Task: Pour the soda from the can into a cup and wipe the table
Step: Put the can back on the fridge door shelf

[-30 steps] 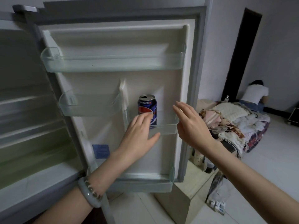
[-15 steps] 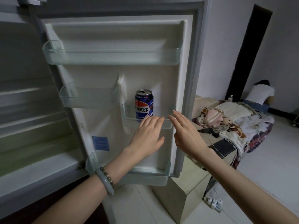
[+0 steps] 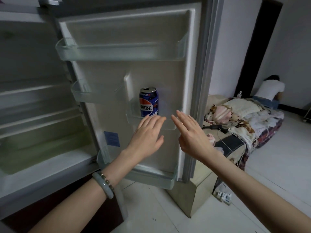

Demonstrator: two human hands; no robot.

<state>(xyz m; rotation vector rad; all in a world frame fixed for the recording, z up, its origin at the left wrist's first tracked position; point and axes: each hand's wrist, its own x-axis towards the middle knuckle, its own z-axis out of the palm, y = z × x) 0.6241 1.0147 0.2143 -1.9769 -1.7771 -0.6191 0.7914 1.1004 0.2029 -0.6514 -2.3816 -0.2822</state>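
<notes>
At the centre of the frame, the open refrigerator door (image 3: 151, 73) faces me, its inner liner bounded on the right by a grey gasket edge. Clear bins cross it: a wide bin (image 3: 121, 52) in the upper part, a short bin (image 3: 94, 94) at middle left, and a small bin (image 3: 168, 126) at middle right, split from its neighbour by a white upright rib. Open air lies above the can, up to the wide bin. Left of the door, the fridge shelves (image 3: 33, 118) run off the frame's left edge. To the right of the door lies a heap of bedding (image 3: 239, 118).

My left hand (image 3: 146, 135) reaches forward palm down, fingers straight and close together, the tips at the small bin's front wall just below the can; I cannot tell whether they touch it. A pale green bangle (image 3: 103, 184) rings that wrist. My right hand (image 3: 191, 135) is just beside the left, turned edge-on, fingers straight, thumb dropped. Neither hand holds anything.

The soda can (image 3: 149, 102) stands upright at the small bin's left end, blue with a red, white and blue roundel, white characters and a silver top.
</notes>
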